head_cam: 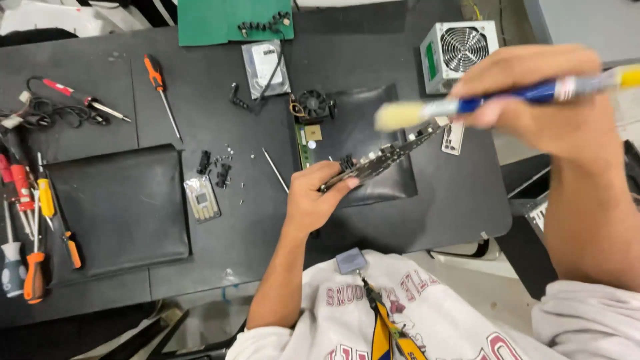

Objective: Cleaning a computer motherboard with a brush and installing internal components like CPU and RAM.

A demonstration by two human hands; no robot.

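Two hands work above a dark worktop: the left hand is closed around the near end of a dark, tilted circuit board raised over a black mat, while the right hand grips a blue-handled brush with pale bristles, its tip just above the board's far end. Nearby sit a grey power supply box with a round fan grille, an orange-handled screwdriver and a small silver chip.

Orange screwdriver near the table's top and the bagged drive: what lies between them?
In the head view, only bare dark table separates the orange screwdriver from the bagged drive.
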